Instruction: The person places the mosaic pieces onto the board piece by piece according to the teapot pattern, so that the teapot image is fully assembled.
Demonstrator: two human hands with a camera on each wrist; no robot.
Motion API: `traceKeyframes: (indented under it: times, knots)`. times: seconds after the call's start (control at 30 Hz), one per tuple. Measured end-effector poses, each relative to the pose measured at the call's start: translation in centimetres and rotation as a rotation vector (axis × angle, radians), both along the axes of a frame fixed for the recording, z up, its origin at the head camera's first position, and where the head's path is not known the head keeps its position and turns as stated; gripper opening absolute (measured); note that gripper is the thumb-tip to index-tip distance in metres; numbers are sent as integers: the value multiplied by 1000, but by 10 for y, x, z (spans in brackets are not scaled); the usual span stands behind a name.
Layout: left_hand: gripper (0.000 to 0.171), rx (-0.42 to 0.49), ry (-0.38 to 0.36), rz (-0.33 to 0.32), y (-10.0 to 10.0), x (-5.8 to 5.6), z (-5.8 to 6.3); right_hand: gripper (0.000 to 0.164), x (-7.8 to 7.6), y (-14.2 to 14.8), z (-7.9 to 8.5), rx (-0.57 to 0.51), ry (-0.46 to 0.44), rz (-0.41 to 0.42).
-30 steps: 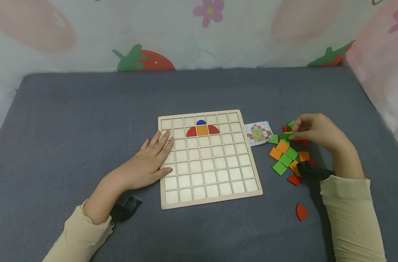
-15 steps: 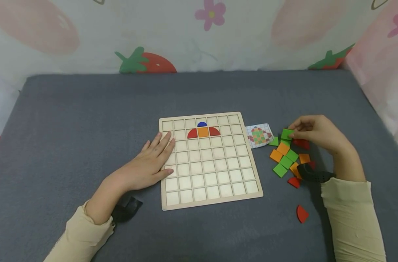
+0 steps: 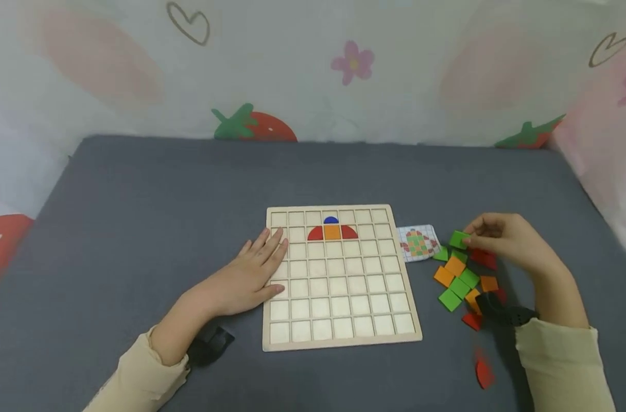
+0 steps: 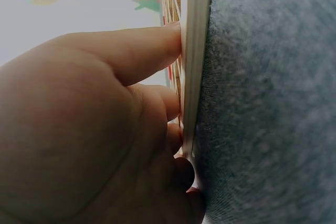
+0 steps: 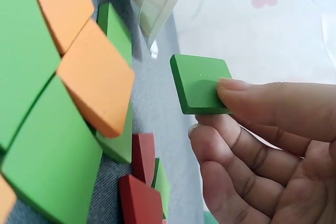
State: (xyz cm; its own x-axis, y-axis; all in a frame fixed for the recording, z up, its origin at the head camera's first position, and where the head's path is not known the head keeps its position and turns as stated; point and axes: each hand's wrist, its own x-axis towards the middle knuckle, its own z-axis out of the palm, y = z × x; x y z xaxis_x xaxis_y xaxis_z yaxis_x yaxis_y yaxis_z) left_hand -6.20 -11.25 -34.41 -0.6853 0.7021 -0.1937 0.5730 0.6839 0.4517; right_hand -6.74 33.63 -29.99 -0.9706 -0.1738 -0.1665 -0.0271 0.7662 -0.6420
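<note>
Between the thumb and fingers of my right hand (image 3: 514,240) a green square tile (image 5: 202,85) is pinched, held above the loose pile. My left hand (image 3: 241,280) lies flat with spread fingers over the left rim of a wooden grid board (image 3: 342,347); in the left wrist view its fingertips (image 4: 170,43) touch the board's edge. Near the board's top sit a blue half-round piece (image 3: 331,220), an orange square (image 3: 332,232) and red quarter-round pieces (image 3: 315,233) on both sides of it. A pattern card (image 3: 418,241) shows partly from beside the board's right rim.
Right of the board lie several green tiles (image 3: 450,300), orange tiles (image 3: 443,276) and red pieces (image 3: 483,258), some overlapping. One red quarter-round piece (image 3: 483,373) lies apart, nearer the front. A patterned curtain (image 3: 395,103) hangs behind the grey table (image 3: 189,183).
My right hand has lifted the green tile slightly off the pile and tilted it. The left hand keeps its place on the board. The whole head view has shifted downward and right.
</note>
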Motion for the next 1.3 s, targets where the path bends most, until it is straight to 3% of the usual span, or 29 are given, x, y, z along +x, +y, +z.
traceKeyframes:
  times: [0.2,0.4,0.6,0.83,1.03,1.3]
  knots:
    - [73,16,-78,-50,14,8,-23,20,29,9,-22,-54,-68,-50]
    - [73,20,-97,-54,18,9,-41,24,35,3,-35,-151,-101,-83]
    - [73,33,-74,-65,15,-6,-52,26,18,-22,-41,-226,-74,-111]
    - [72,64,-11,-86,15,-28,-57,25,-13,-62,-39,-337,-30,-17]
    - [73,59,28,-101,15,-42,-57,17,-36,-107,-40,-361,-11,62]
    - [72,53,67,-82,18,-48,-49,9,-54,-154,-46,-431,17,161]
